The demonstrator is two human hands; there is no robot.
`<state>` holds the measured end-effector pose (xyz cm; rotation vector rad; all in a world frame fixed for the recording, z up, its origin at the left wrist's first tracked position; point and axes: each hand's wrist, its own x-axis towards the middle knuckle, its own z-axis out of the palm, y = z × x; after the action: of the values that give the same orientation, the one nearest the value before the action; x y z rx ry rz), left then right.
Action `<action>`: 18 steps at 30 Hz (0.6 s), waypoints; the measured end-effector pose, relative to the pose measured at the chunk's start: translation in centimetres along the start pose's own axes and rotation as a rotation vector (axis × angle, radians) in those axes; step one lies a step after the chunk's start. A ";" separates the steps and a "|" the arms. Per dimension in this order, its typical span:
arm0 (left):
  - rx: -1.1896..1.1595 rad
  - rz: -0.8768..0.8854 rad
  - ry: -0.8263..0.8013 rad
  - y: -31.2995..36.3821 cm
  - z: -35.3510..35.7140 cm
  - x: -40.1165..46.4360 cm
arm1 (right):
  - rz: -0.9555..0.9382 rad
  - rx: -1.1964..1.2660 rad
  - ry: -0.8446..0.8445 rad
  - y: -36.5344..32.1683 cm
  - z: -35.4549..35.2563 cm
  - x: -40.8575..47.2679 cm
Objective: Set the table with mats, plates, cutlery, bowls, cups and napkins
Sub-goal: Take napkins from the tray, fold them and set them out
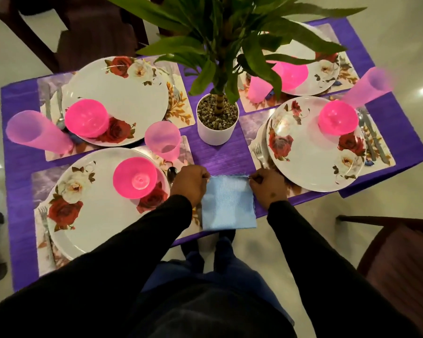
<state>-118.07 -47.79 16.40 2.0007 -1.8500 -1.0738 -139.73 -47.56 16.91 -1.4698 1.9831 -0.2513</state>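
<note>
From the head camera, looking down over the table with its purple cloth, the person stands at the near edge, about midway along it. Both hands are on a light blue napkin. The left hand pinches its far left corner, fingers curled tight; the right hand pinches the far right corner the same way. The cloth is stretched flat between them, and its near part hangs past the table's near edge.

Four places look laid already. Toward the near left corner sits a flowered plate with an upturned pink bowl on it and a pink cup just beyond. The plate at the right lies just beside the right hand, with a fork along its left side. A potted plant stands in the middle of the table, its leaves hiding part of the far right place.

I see no other napkin, so I judge this step has only begun.

The napkin looks thin, soft and very light. It will sag and fold wherever it is not held, so the two corners are the right hold for keeping it square. It should not slip, but it could catch the fork or cup if swung carelessly.
</note>
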 end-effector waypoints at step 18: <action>0.232 -0.052 -0.079 1.3 0.5 1.1 | -0.168 -0.246 -0.275 -1.3 0.5 3.1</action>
<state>-119.40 -48.89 16.42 2.1721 -2.0583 -1.0053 -138.94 -50.74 16.02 -1.7262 1.7175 0.1246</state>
